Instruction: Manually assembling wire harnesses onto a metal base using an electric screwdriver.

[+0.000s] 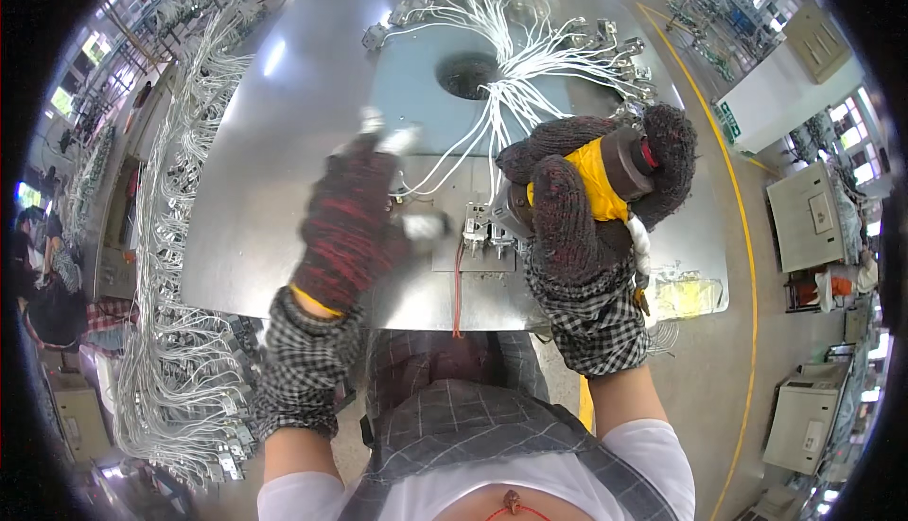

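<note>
My left hand, in a dark red-flecked knit glove with white fingertips, hovers over the metal table. It is blurred, but its fingers and thumb are spread with nothing seen between them. My right hand, gloved alike, wraps round a dark handheld power tool bound with yellow tape. The tool's grey front end tilts down to the left, beside small metal fittings at the table's near side. White wires fan out from near a dark round hole, several ending in metal fittings around the rim.
A thin red cord runs from the fittings over the table's near edge. On the left hangs a long rack of white wire bundles. Yellow floor lines and pale cabinets lie to the right. Another person is at far left.
</note>
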